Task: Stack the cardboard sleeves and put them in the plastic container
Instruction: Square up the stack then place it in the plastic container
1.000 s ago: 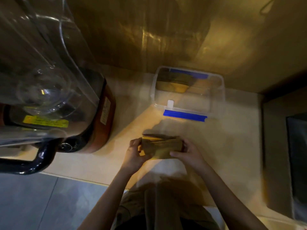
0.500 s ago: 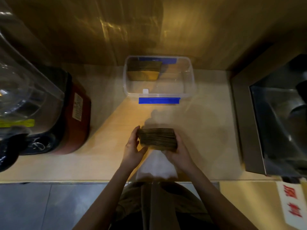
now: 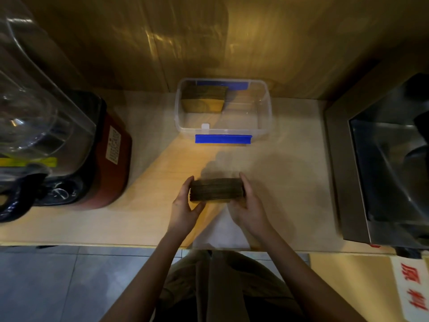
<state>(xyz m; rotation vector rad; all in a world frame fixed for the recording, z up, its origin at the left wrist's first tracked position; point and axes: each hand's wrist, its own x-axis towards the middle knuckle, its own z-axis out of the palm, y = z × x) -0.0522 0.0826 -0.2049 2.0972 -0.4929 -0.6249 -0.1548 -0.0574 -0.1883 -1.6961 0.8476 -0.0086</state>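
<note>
Stack of cardboard sleeves (image 3: pixel 217 189) squeezed between left hand (image 3: pixel 185 205) and right hand (image 3: pixel 247 204) above tabletop (image 3: pixel 290 182); one bundle (image 3: pixel 204 98) already inside plastic container (image 3: pixel 267 105); this stack not yet in.

Work surface: light wooden counter (image 3: pixel 290 182), set against a wood-panelled wall. Standing directly on it at the back centre is a clear plastic container (image 3: pixel 264 126) with blue clips on its near and far sides. A blender (image 3: pixel 92 154) with a red-brown base and clear jug stands at the left. A white sheet (image 3: pixel 220 233) lies flat at the front edge. A steel appliance (image 3: pixel 383 163) occupies the right end.
</note>
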